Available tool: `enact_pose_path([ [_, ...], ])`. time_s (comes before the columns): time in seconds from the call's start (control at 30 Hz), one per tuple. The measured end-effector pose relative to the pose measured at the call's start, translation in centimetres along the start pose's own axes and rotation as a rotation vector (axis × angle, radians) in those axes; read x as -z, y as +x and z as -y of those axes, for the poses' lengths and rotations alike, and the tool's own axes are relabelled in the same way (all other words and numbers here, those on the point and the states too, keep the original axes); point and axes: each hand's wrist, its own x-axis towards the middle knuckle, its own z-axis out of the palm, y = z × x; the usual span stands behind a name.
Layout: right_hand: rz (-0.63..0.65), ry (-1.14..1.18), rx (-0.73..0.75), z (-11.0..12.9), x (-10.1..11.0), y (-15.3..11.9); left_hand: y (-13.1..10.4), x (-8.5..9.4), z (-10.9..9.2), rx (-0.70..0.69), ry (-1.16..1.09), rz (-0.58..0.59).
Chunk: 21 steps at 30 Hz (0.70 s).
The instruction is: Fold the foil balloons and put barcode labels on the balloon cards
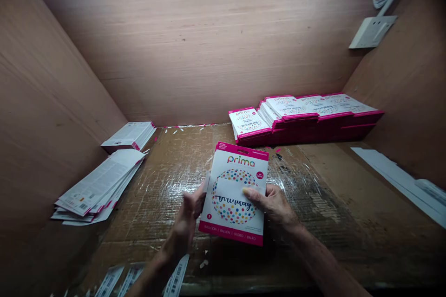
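A white and pink balloon packet (237, 227), printed "prima" with a dotted round balloon, is tilted up above the middle of the work surface. My right hand (275, 204) grips its right edge, thumb pressed on the front. A plain white strip (228, 188) lies across the printed balloon beside that thumb, covering part of the lettering. At the packet's left edge is my left hand (190, 216), somewhat blurred, with its thumb raised apart from the fingers. Those fingertips are partly hidden by the packet edge, and whether they touch it is hard to tell.
Stacked matching packets (324, 120) stand at the back right. Face-down packets (101, 181) fan out on the left, before another pile (128, 135). Barcode label strips (109, 280) lie at the front edge. White paper strips (397, 181) lie right. Wooden walls (209, 46) enclose the taped cardboard surface (167, 167).
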Motion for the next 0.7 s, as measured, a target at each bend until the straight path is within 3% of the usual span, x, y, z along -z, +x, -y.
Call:
enact_pose_path([
  [0.1,0.007,-0.01,0.026,0.1,0.2,0.1,0.2,-0.1,-0.5,0.036,-0.168,0.078],
  [0.27,0.029,-0.093,0.062,0.4,-0.1,-0.1,1.6,-0.2,-0.1,-0.004,0.052,-0.08],
  [0.5,0.094,-0.148,0.061,0.3,0.7,0.0,2.1,1.3,-1.2,0.179,0.13,0.294],
  [0.6,0.124,-0.192,0.074,0.4,1.1,0.3,2.0,1.5,-1.8,0.148,0.194,0.326],
  [0.7,0.139,-0.245,0.076,0.8,1.0,0.4,2.1,1.3,-1.6,0.09,0.27,0.261],
])
